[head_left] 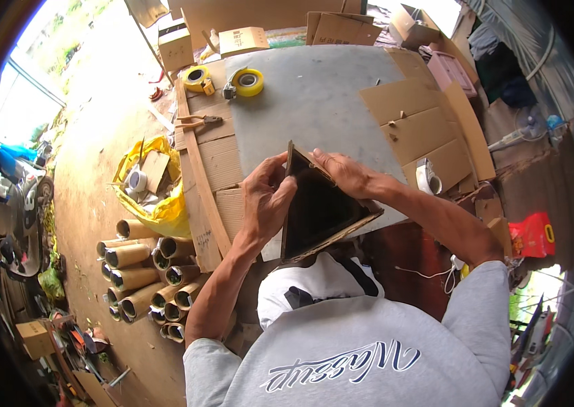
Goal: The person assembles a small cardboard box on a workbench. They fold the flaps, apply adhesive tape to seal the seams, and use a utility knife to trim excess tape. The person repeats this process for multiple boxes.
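Triangular brown cardboard tube (321,214) at near edge of smooth grey tabletop (314,102); bare grey surface stretches beyond its far corner. Left hand (266,197): thumb and fingers pinched on left wall. Right hand (346,173): closed over right wall, fingertips partly hidden. Two yellow tape rolls (259,86), one orange-handled pliers (212,121). Brown earthen floor (86,203) left.

We angle both bare forearms (433,209) inward; our left hand (266,195) curls, thumb toward fingers, and our right hand (349,175) slants leftward.
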A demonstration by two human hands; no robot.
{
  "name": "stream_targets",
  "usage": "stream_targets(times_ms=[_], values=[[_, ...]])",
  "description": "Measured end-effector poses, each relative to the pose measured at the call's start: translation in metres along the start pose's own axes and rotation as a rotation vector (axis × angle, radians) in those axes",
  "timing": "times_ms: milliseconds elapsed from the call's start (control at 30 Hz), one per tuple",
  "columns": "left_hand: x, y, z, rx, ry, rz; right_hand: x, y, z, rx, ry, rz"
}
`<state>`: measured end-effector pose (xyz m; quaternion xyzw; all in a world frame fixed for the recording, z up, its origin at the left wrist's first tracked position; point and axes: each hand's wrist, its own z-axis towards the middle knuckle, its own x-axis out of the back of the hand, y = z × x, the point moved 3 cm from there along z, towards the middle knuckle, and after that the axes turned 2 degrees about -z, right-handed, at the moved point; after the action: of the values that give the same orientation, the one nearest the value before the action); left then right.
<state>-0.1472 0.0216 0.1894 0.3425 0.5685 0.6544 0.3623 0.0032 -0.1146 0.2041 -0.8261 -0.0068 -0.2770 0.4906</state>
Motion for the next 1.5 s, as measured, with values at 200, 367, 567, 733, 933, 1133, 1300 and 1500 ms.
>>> stream_targets(times_ms=[200,367,567,733,933,1133,1300,1500], values=[[0.005,-0.005,-0.001,0.018,-0.034,-0.199,-0.005,-0.018,-0.014,0.069,0.228,-0.457],[0.000,-0.012,0.004,0.025,-0.051,-0.376,-0.001,-0.014,-0.022,0.139,0.338,-0.682],[-0.010,-0.020,0.016,0.053,-0.049,-0.504,0.007,-0.003,-0.021,0.110,0.273,-0.639],[0.002,-0.026,0.021,0.012,0.025,-0.550,0.004,-0.006,0.014,-0.076,-0.028,-0.038],[0.003,-0.022,0.018,0.020,0.023,-0.570,-0.005,-0.021,0.029,-0.037,-0.299,0.372],[0.002,-0.010,0.007,0.052,0.077,-0.518,-0.004,-0.032,0.022,0.005,-0.338,0.304],[-0.006,-0.004,0.010,-0.019,0.054,-0.253,-0.002,-0.036,0.016,0.034,-0.118,0.028],[-0.002,-0.031,0.024,0.219,0.041,-0.667,-0.007,-0.034,0.024,0.136,0.004,0.131]])
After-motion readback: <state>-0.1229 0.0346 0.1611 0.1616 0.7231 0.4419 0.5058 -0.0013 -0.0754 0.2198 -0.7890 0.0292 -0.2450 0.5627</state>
